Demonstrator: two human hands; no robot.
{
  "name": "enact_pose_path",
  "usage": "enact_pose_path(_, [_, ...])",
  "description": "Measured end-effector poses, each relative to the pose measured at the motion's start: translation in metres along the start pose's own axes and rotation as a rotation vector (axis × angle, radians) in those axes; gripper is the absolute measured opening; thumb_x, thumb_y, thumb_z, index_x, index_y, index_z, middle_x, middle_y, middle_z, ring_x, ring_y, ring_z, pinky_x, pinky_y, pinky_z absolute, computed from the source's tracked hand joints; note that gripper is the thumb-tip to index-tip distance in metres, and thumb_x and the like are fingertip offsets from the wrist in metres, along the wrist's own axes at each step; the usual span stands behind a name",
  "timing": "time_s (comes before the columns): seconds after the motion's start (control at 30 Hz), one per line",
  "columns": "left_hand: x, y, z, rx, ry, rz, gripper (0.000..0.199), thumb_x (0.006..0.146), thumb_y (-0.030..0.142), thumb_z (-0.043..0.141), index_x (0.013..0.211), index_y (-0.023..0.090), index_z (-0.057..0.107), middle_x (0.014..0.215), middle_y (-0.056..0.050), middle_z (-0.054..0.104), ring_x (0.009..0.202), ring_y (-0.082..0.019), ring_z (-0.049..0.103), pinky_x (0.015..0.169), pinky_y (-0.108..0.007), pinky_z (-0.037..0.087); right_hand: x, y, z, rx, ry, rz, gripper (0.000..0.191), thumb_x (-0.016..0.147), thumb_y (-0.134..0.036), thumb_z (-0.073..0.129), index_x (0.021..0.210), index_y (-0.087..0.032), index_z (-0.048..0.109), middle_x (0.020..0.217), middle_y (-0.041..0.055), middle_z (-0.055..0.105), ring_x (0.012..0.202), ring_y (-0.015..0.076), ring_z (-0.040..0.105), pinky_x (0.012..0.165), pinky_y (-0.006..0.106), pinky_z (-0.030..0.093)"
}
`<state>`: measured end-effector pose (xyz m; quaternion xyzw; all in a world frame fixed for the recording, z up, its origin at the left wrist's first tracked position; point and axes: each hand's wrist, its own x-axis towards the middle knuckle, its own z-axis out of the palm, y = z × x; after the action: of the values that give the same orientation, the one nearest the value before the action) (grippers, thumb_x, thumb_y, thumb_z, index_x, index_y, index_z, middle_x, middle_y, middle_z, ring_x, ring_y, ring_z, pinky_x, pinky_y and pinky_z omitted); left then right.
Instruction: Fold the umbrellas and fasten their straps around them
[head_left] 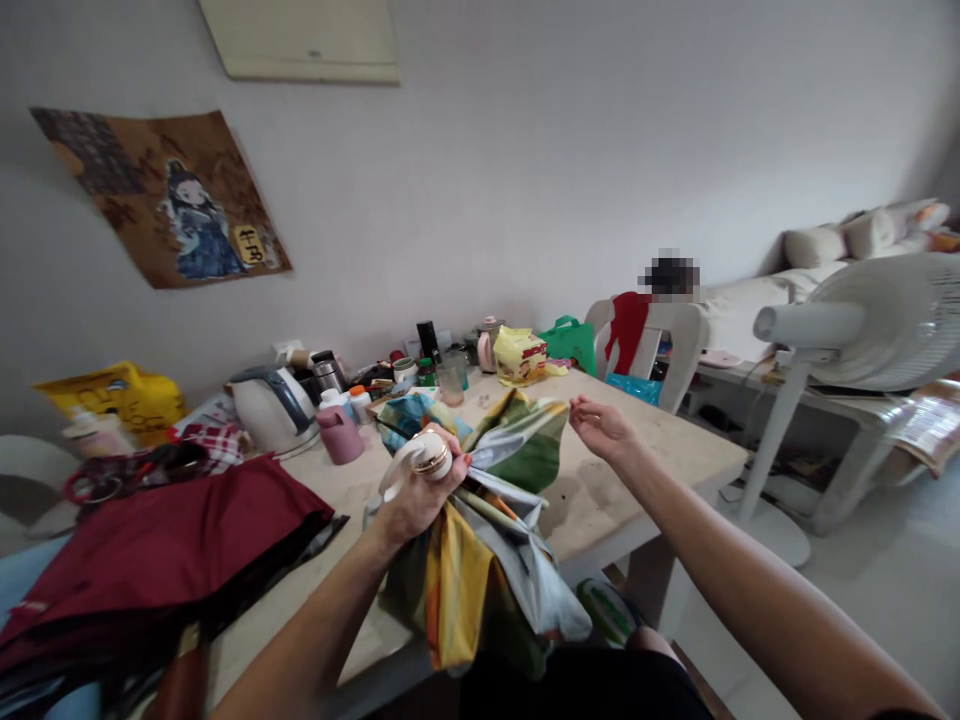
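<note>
A loosely gathered umbrella, patterned in yellow, green, grey and blue, hangs in folds over the table's front edge. My left hand is wrapped around it near its white handle, which has a gold-ringed end. To the right, my right hand is closed in a pinch at the outer edge of one spread green and grey panel. The umbrella's shaft and ribs are mostly hidden by the folds.
Left on the table lies a dark red umbrella. Behind stand a kettle, a pink jug, a plastic cup and a yellow package. A white fan stands right; a person is farther back.
</note>
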<state>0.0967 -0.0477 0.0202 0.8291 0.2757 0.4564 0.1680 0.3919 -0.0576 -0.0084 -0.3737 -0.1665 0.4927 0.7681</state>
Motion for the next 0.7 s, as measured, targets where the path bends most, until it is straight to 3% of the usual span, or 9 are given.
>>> enact_pose_path(0.1, [0.0, -0.002, 0.001, -0.02, -0.002, -0.001, 0.014, 0.082, 0.037, 0.057, 0.078, 0.024, 0.052, 0.074, 0.002, 0.059, 0.07, -0.016, 0.055, 0.073, -0.029, 0.048, -0.008, -0.002, -0.025, -0.001, 0.036, 0.063, 0.025, 0.078, 0.002, 0.052, 0.068, -0.02, 0.049, 0.066, -0.0006, 0.056, 0.054, 0.0073, 0.057, 0.049, 0.016, 0.048])
enact_pose_path(0.17, [0.001, -0.003, 0.002, -0.02, 0.007, 0.001, 0.014, 0.082, 0.037, 0.058, 0.079, 0.024, 0.054, 0.076, 0.002, 0.059, 0.072, -0.016, 0.056, 0.073, -0.028, 0.048, -0.021, 0.008, -0.03, -0.043, -0.005, 0.14, 0.014, 0.084, -0.013, 0.059, 0.072, -0.019, 0.055, 0.07, 0.0029, 0.062, 0.06, 0.0112, 0.062, 0.05, 0.02, 0.049])
enact_pose_path(0.27, [0.001, -0.005, 0.0, -0.025, -0.005, -0.008, 0.016, 0.081, 0.038, 0.06, 0.078, 0.023, 0.054, 0.075, 0.003, 0.057, 0.07, -0.014, 0.055, 0.071, -0.027, 0.047, -0.041, 0.029, -0.021, -0.216, -0.176, 0.243, 0.018, 0.08, -0.032, 0.072, 0.08, -0.017, 0.062, 0.074, 0.0045, 0.068, 0.064, 0.0137, 0.063, 0.053, 0.022, 0.047])
enact_pose_path(0.33, [0.002, -0.007, -0.002, -0.028, -0.04, -0.019, 0.018, 0.081, 0.039, 0.06, 0.077, 0.022, 0.054, 0.073, 0.003, 0.056, 0.068, -0.014, 0.054, 0.07, -0.027, 0.046, -0.048, 0.037, -0.009, -0.272, -0.293, 0.241, 0.02, 0.073, -0.028, 0.079, 0.079, -0.017, 0.064, 0.074, 0.0024, 0.07, 0.065, 0.0128, 0.063, 0.059, 0.023, 0.048])
enact_pose_path(0.4, [0.001, -0.009, -0.004, -0.031, -0.081, -0.032, 0.018, 0.082, 0.038, 0.061, 0.078, 0.022, 0.055, 0.074, 0.003, 0.056, 0.069, -0.014, 0.054, 0.069, -0.027, 0.045, -0.046, 0.035, -0.001, -0.188, -0.335, 0.168, 0.018, 0.068, -0.022, 0.08, 0.076, -0.017, 0.065, 0.075, 0.001, 0.071, 0.07, 0.014, 0.065, 0.068, 0.026, 0.052])
enact_pose_path(0.47, [0.001, -0.01, -0.007, -0.045, -0.121, -0.041, 0.018, 0.082, 0.038, 0.061, 0.079, 0.021, 0.055, 0.075, 0.002, 0.057, 0.071, -0.014, 0.054, 0.069, -0.026, 0.045, -0.038, 0.026, 0.0, -0.082, -0.289, 0.056, 0.015, 0.07, -0.022, 0.077, 0.074, -0.02, 0.063, 0.073, -0.0014, 0.07, 0.071, 0.014, 0.065, 0.073, 0.027, 0.053])
enact_pose_path(0.57, [0.0, -0.008, -0.008, -0.062, -0.135, -0.045, 0.02, 0.081, 0.04, 0.062, 0.077, 0.021, 0.056, 0.073, 0.003, 0.055, 0.067, -0.013, 0.053, 0.066, -0.025, 0.044, -0.026, 0.019, -0.017, -0.053, -0.149, -0.039, 0.016, 0.075, -0.022, 0.071, 0.069, -0.022, 0.057, 0.06, -0.0051, 0.062, 0.058, 0.0095, 0.059, 0.06, 0.021, 0.049])
enact_pose_path(0.7, [0.003, -0.011, -0.01, -0.058, -0.058, -0.056, 0.021, 0.079, 0.04, 0.065, 0.076, 0.021, 0.057, 0.074, 0.002, 0.058, 0.069, -0.013, 0.055, 0.07, -0.026, 0.045, -0.048, 0.045, -0.052, -0.156, -0.072, 0.045, 0.016, 0.07, -0.015, 0.071, 0.064, -0.019, 0.058, 0.052, -0.0038, 0.057, 0.046, 0.0068, 0.051, 0.046, 0.018, 0.04])
